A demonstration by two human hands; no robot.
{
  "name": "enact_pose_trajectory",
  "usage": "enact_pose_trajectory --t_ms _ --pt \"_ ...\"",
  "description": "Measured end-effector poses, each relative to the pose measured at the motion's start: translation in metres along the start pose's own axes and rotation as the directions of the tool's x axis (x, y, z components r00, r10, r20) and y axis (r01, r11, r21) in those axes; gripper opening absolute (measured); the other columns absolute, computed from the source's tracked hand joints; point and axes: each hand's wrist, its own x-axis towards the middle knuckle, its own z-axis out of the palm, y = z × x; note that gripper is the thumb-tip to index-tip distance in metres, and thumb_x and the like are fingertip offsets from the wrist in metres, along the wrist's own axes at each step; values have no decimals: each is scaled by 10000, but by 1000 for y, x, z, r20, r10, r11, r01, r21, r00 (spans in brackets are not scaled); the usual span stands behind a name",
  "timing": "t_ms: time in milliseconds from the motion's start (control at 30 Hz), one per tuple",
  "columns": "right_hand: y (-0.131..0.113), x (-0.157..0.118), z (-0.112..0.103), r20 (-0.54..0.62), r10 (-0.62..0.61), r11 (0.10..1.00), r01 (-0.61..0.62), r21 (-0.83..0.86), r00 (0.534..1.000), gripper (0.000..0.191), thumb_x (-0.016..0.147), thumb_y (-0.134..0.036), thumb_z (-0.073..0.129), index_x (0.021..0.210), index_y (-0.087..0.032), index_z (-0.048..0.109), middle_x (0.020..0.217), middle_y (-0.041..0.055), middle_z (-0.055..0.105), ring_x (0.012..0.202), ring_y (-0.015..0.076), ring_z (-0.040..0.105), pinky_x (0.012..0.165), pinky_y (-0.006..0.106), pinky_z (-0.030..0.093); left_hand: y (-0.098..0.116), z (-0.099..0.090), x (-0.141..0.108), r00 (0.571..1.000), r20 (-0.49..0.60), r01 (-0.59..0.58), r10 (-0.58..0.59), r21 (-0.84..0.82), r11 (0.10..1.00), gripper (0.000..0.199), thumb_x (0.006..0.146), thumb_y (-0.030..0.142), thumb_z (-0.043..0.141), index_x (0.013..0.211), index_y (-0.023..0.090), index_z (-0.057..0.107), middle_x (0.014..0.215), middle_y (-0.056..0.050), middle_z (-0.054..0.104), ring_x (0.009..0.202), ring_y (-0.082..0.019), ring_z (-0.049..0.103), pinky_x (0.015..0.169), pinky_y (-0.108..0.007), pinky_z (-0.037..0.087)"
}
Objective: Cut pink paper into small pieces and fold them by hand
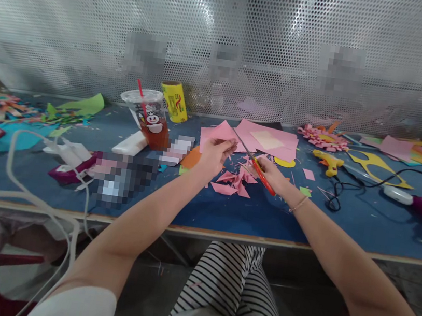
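drink cup (pixel 155 132) standing left of both grips, left grip (pixel 232 144) curling closed, apparently pinching pink paper (pixel 219 130), pink scraps (pixel 234 181) lying below and between the grips, right grip (pixel 265 169) holding red-handled scissors (pixel 259 171) firmly, yellow glue gun (pixel 330 163) resting rightward

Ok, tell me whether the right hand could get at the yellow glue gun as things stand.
Probably yes, if freed first: the right hand holds scissors, but the yellow glue gun lies nearby, with nothing tall standing between.
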Motion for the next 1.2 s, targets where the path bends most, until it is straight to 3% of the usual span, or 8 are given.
enact_pose_trajectory --t_ms 300,500,867,1200 --pt "-12 -7 -1 131 35 966 -67 249 991 423 694 -599 517 712 -188 420 540 -69 355 492 76 328 496 238 270 0 0 1 997 -39 -66 68 42 997 138 512 120 722 592 113 610 591 -15 620 615 -102 608 743 -287 505" --pt "-7 -5 3 134 45 940 -88 329 990 415 674 -586 555 725 -188 449 535 -74 360 466 68 331 474 230 264 0 1 -1 996 -47 -78 81 77 994 122 526 117 714 585 113 608 590 -13 610 614 -100 603 758 -293 500" --pt "-11 -7 2 147 47 930 -97 354 988 402 683 -569 563 721 -183 459 517 -77 364 458 63 329 464 221 263 1 4 -2 988 -95 -110 120 108 988 123 522 126 708 585 114 603 584 -8 609 591 -95 593 746 -291 501" --pt "-8 -6 3 152 52 924 -105 367 987 399 687 -570 557 710 -186 447 515 -80 352 439 54 334 433 211 264 0 5 -4 992 -70 -94 103 117 989 102 528 124 698 591 100 622 591 -25 619 593 -101 598 747 -300 499"
